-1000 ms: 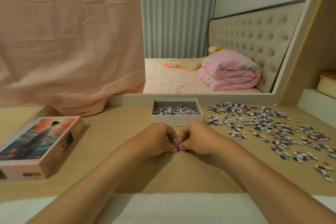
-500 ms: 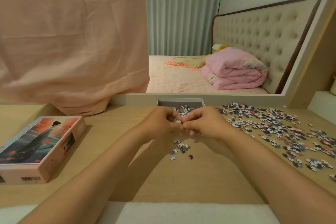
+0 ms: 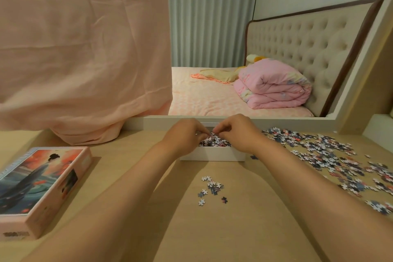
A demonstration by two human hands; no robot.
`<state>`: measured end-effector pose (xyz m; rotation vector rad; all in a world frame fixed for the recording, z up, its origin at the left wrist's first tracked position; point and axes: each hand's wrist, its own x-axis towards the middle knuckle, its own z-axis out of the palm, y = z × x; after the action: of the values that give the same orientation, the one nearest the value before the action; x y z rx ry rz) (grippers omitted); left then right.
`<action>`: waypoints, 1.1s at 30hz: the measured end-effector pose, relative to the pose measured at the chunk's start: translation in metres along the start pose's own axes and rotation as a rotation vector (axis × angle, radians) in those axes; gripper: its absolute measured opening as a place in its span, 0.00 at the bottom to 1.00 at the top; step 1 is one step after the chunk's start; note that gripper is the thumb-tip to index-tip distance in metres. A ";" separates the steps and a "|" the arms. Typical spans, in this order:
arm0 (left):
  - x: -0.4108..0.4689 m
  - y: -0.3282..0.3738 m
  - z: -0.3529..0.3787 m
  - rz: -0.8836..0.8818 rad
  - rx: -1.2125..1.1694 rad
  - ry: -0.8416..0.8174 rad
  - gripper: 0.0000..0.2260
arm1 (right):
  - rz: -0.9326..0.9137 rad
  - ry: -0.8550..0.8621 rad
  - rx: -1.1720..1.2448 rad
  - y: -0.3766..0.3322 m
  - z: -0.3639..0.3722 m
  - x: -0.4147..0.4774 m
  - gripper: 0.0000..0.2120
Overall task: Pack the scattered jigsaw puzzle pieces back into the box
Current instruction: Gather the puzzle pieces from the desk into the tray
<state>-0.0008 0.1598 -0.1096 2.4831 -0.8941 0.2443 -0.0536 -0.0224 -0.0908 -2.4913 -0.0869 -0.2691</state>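
Observation:
A white open box (image 3: 212, 155) stands at the far middle of the wooden table, with jigsaw pieces heaped inside it. Both hands hover over it, fingertips together. My left hand (image 3: 185, 134) and my right hand (image 3: 236, 132) each pinch puzzle pieces above the heap, with fingers curled. A small cluster of loose pieces (image 3: 211, 188) lies on the table in front of the box. A wide scatter of pieces (image 3: 331, 153) covers the table to the right.
The box lid (image 3: 40, 187), printed with a picture of a figure, lies at the left. A pink cloth (image 3: 80, 53) hangs at the back left. A mirror frame (image 3: 276, 121) runs behind the box, and a shelf edge (image 3: 378, 130) stands at the far right.
Both hands rose from the table with a bunch of pieces and moved forward over the box. A few pieces stayed behind on the table.

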 end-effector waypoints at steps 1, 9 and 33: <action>-0.004 0.002 -0.002 0.017 -0.010 0.051 0.08 | -0.014 0.012 0.001 -0.002 -0.001 -0.003 0.09; -0.061 0.021 -0.014 0.073 -0.091 -0.119 0.05 | -0.031 -0.379 -0.001 -0.020 -0.008 -0.060 0.10; -0.088 0.015 -0.005 0.129 0.081 -0.319 0.17 | 0.000 -0.342 -0.140 -0.019 0.024 -0.088 0.23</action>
<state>-0.0785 0.2007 -0.1274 2.5859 -1.1966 -0.0784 -0.1376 0.0071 -0.1169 -2.6534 -0.2144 0.1592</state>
